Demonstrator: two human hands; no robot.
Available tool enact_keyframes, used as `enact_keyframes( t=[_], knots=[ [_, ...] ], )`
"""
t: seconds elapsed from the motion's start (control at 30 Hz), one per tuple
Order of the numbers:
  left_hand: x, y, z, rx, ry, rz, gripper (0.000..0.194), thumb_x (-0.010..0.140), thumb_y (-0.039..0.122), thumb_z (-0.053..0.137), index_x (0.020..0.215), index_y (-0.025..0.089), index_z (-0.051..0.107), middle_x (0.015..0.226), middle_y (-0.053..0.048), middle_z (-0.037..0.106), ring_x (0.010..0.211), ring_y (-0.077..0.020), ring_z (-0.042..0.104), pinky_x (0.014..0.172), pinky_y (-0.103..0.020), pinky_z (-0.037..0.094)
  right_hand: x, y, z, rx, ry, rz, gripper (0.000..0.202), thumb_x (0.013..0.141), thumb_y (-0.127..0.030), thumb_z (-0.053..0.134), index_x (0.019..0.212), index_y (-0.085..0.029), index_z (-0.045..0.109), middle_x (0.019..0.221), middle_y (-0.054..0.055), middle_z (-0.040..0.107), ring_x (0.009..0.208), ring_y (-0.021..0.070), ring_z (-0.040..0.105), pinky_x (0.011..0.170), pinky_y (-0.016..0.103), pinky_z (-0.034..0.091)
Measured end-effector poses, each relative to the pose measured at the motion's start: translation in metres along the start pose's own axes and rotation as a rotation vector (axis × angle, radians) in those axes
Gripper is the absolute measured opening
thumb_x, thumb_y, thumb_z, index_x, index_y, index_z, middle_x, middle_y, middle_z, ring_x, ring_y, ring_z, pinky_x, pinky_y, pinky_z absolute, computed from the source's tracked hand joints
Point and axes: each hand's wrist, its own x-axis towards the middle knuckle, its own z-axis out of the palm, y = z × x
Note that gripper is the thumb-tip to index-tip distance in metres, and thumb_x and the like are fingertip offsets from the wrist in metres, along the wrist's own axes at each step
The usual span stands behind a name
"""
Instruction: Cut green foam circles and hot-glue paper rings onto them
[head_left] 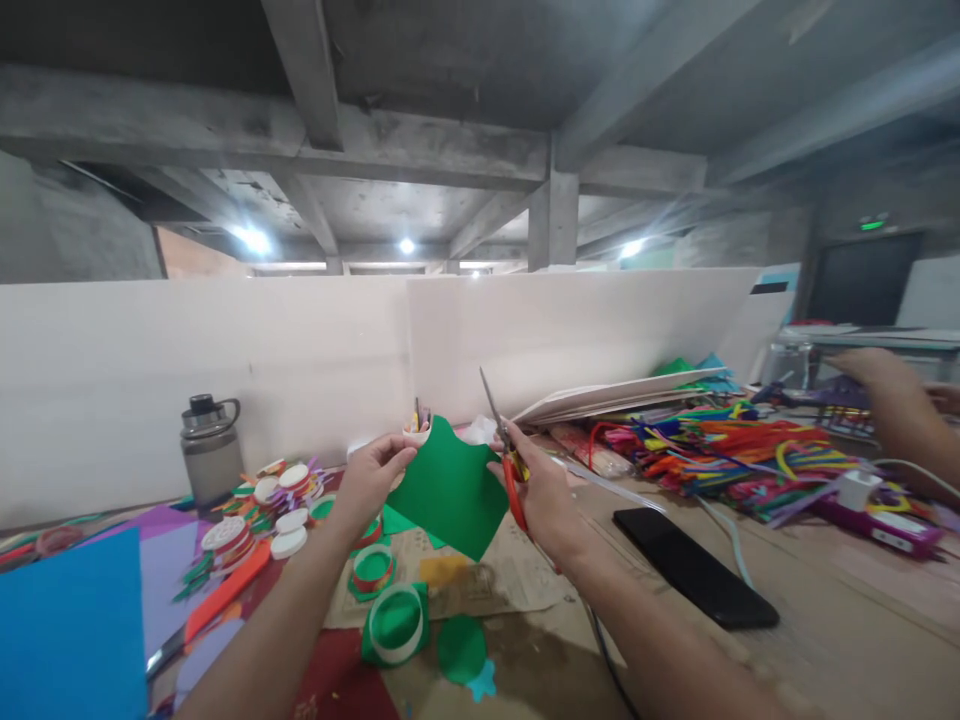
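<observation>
Head view, green paper circle [461, 645] and blue star [483, 681] nearest me on the bench [847, 640], black phone [694, 567] to the right, green sheet [450, 490] pinched aloft by my left fingers [399, 462], orange-handled scissors [514, 492] grasped in my right fingers [523, 445], grey bottle [210, 462] beyond, white panels [322, 370] behind.

The brown worktop [814, 640] bears a black phone [694, 567]. Right of the phone lies a magenta power strip [877, 527]; behind the phone, a heap of coloured pipe cleaners [750, 455]. Left of the phone lie a green paper disc [460, 645] and, farther off, a dark red sheet [349, 683].
</observation>
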Motion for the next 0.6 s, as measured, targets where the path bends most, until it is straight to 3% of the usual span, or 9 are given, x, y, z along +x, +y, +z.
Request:
enact_keyframes(
  t=[0.13,0.23,0.33,0.4,0.47,0.53,0.6],
  knots=[
    [0.000,0.002,-0.007,0.038,0.008,-0.010,0.030,0.078,0.045,0.061,0.087,0.017,0.069,0.076,0.000,0.067,0.068,-0.0140,0.055,0.063,-0.023,0.041,0.001,-0.002,0.001,0.125,-0.024,0.158,0.067,0.073,-0.033,0.068,0.136,-0.022,0.047,0.101,0.006,0.068,0.093,0.0218,0.065,0.085,0.038,0.054],
    [0.002,0.001,-0.011,0.040,0.031,-0.038,0.033,0.075,0.047,0.065,0.086,0.016,0.070,0.074,-0.001,0.067,0.067,-0.0141,0.055,0.060,-0.023,0.041,0.002,0.001,0.000,0.188,-0.089,0.238,0.066,0.067,-0.032,0.073,0.128,-0.021,0.052,0.089,0.004,0.068,0.085,0.0206,0.065,0.081,0.035,0.053],
    [0.006,-0.001,-0.013,-0.102,0.154,-0.060,0.040,0.071,0.048,0.070,0.095,0.016,0.068,0.086,-0.004,0.069,0.078,-0.0159,0.059,0.068,-0.024,0.046,0.002,0.004,0.003,0.270,-0.118,0.269,0.061,0.062,-0.032,0.077,0.118,-0.021,0.057,0.091,0.003,0.067,0.085,0.0203,0.064,0.081,0.034,0.052],
    [0.008,-0.002,-0.011,-0.290,0.237,-0.075,0.048,0.073,0.052,0.067,0.108,0.019,0.062,0.099,-0.005,0.069,0.085,-0.0165,0.062,0.073,-0.026,0.049,0.002,0.006,0.006,0.350,-0.054,0.279,0.059,0.064,-0.035,0.077,0.117,-0.022,0.055,0.097,0.005,0.067,0.088,0.0214,0.064,0.081,0.034,0.052],
    [0.007,-0.002,-0.004,-0.464,0.173,-0.108,0.052,0.077,0.057,0.060,0.115,0.022,0.058,0.107,-0.007,0.068,0.090,-0.0178,0.065,0.077,-0.030,0.052,0.000,0.006,0.008,0.417,0.043,0.280,0.058,0.066,-0.037,0.075,0.117,-0.022,0.053,0.104,0.007,0.066,0.092,0.0227,0.064,0.081,0.035,0.052],
    [0.003,-0.004,0.009,-0.556,-0.011,-0.168,0.052,0.078,0.059,0.057,0.114,0.021,0.059,0.108,-0.009,0.069,0.093,-0.0206,0.067,0.079,-0.033,0.054,-0.002,0.005,0.009,0.431,0.122,0.267,0.055,0.068,-0.038,0.074,0.115,-0.023,0.051,0.107,0.007,0.066,0.094,0.0231,0.064,0.081,0.035,0.052],
    [-0.002,-0.007,0.023,-0.582,-0.095,-0.211,0.051,0.076,0.052,0.064,0.113,0.019,0.061,0.105,-0.011,0.071,0.095,-0.0239,0.067,0.079,-0.035,0.055,-0.004,0.005,0.010,0.396,0.154,0.247,0.048,0.070,-0.038,0.072,0.111,-0.023,0.051,0.106,0.006,0.065,0.094,0.0224,0.063,0.082,0.034,0.052]
  ],
)
